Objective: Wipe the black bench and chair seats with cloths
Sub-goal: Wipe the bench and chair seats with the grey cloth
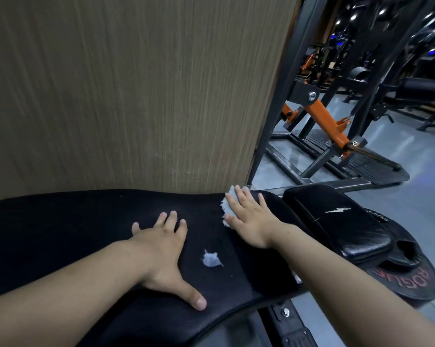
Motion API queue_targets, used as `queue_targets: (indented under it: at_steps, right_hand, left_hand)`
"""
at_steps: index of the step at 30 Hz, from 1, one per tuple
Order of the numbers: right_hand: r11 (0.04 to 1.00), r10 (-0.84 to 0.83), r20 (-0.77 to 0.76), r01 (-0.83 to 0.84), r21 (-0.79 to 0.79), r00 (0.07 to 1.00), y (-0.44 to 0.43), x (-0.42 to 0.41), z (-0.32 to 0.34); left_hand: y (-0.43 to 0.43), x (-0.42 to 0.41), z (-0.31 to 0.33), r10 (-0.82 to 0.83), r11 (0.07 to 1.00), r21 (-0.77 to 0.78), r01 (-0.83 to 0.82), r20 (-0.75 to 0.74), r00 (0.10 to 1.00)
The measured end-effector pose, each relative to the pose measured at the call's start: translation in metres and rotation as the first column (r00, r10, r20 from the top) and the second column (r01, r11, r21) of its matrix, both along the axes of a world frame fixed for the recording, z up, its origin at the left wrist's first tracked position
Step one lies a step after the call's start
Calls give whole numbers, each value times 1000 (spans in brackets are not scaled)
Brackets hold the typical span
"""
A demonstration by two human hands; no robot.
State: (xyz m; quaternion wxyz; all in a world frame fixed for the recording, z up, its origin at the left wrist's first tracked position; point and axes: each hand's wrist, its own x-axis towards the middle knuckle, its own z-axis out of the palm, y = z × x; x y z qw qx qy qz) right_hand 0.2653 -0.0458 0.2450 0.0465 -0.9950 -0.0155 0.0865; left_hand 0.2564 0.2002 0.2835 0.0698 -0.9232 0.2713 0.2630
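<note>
A long black padded bench (61, 234) runs across the lower half of the view, against a wooden wall. My left hand (163, 249) lies flat on the pad with fingers spread and holds nothing. My right hand (249, 219) presses flat on a white cloth (227, 205) at the bench's far right end; only the cloth's edges show past my fingers. A torn spot with pale filling (211, 259) sits between my hands. A smaller black seat pad (336, 221) with a white tear lies just right of the bench.
A wood-grain wall panel (136, 96) stands directly behind the bench. A black weight plate (411, 276) with red lettering lies under the small pad. An orange-and-black gym machine (324, 121) stands on the grey floor at right, with more equipment behind.
</note>
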Motion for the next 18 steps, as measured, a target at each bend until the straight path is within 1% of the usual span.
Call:
queue_targets:
  at_steps: [4,9,13,18]
  right_hand:
    - [1000,1,16,-1,6,1000,4,21,2]
    - [999,28,31,-27,-27,999,9,6,3]
    - [995,97,47,-97,-4,994,16,-36,1]
    - [986,162,101,-164,9,982,33,-115,-4]
  left_hand:
    - [-1,1,0,3,1000,16,-4,9,1000]
    - [-2,-1,2,16,1000,12,-16,3,1000]
    - [-2,-1,2,23,1000,6,-23,12,1000]
    - [1,-4,2,29,999,-14,-29,18,999]
